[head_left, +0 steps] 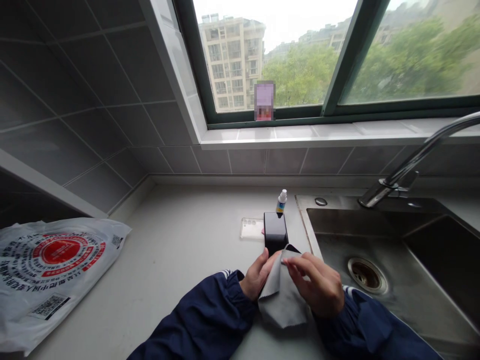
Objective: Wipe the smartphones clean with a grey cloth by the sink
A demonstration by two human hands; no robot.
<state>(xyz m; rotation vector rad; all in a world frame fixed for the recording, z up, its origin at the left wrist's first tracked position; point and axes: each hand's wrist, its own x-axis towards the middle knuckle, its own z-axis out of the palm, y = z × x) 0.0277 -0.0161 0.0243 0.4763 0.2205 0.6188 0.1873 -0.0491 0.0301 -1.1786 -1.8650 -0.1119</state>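
A grey cleaning cloth with zigzag edges hangs between my hands. My right hand pinches its upper part between thumb and fingers. My left hand is closed at the cloth's left side, around something mostly covered by the cloth. A thin dark edge with a light rim peeks out above the cloth; I cannot make out what it belongs to. Just beyond my hands lies a glossy black box-like object. To its left is a clear phone case, and behind it stands a small white bottle with a blue and yellow label.
The steel sink with its drain lies close to my right arm, and a chrome faucet arches over it. A white printed plastic bag rests on the counter at the left. Tiled wall and a window stand behind.
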